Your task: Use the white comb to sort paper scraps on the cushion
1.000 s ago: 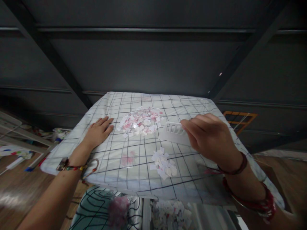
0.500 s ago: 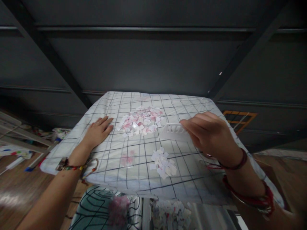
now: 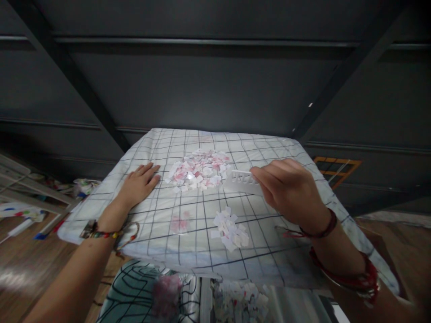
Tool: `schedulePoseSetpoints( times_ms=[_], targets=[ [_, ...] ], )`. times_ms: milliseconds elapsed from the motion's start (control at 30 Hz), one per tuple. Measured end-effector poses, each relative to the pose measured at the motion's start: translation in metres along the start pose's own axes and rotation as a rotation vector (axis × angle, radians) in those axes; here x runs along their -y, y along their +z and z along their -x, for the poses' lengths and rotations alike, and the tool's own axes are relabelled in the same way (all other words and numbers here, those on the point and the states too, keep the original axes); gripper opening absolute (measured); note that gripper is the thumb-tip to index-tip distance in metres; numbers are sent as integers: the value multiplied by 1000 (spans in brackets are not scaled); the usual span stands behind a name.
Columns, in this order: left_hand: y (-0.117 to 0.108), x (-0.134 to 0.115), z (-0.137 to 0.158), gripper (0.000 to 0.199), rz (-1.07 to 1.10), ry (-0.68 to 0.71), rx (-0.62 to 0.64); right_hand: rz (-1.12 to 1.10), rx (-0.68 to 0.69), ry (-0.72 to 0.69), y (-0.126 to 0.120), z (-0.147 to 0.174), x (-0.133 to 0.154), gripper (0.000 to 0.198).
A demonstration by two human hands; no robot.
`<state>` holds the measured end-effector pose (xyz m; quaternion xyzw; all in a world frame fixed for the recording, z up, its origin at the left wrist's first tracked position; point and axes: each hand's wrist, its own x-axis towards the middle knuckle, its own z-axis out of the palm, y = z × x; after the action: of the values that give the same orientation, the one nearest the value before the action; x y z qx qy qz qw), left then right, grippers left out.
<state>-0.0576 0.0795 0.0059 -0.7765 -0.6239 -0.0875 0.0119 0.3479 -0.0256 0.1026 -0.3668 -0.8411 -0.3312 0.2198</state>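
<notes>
My right hand (image 3: pixel 286 190) pinches a flat white plastic scraper (image 3: pixel 240 181) with a row of slots along its upper part. Its left end is at the right side of a big heap of small white and pink paper pieces (image 3: pixel 200 170). Flat on the checked cloth (image 3: pixel 269 154), to the left of that heap, rests my left hand (image 3: pixel 139 184) with its fingers spread and nothing in it. Nearer to me lie a smaller pile of white paper pieces (image 3: pixel 230 229) and a clear piece with pink marks (image 3: pixel 181 223).
Below the table's front edge is a clear container with paper pieces (image 3: pixel 240 300). Beside it, a pink bundle (image 3: pixel 166 291) rests on a green patterned surface (image 3: pixel 124 287). A dark panelled wall (image 3: pixel 202 89) rises behind the table. An orange frame (image 3: pixel 353 166) stands at the right.
My right hand has shifted slightly to the left with the scraper, which has tilted a little. My left hand stays flat in place, and the paper piles look much the same.
</notes>
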Motion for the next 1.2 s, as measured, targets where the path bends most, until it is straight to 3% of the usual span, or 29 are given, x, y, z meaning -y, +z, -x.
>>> schedulePoseSetpoints(
  times_ms=[100, 200, 300, 433, 667, 967, 1200],
  targets=[
    [-1, -1, 0, 57, -20, -7, 18, -43, -69, -53, 1, -1, 4, 25],
    [-2, -3, 0, 58, -28, -15, 31, -78, -117, -18, 0, 1, 1, 23],
    [-3, -4, 1, 59, -25, -7, 31, -61, -84, 20, 0, 3, 0, 22],
    [-4, -5, 0, 60, -33, -12, 41, -25, -56, -43, 1, -1, 8, 25],
    [-2, -4, 0, 59, -45, -26, 43, -64, -163, -72, 2, -6, 17, 22],
    [-2, -4, 0, 57, -43, -25, 31, -131, -159, -104, 7, -11, 30, 28],
    [0, -2, 0, 56, -63, -10, 18, -92, -183, -72, -1, -5, 17, 22]
  ],
)
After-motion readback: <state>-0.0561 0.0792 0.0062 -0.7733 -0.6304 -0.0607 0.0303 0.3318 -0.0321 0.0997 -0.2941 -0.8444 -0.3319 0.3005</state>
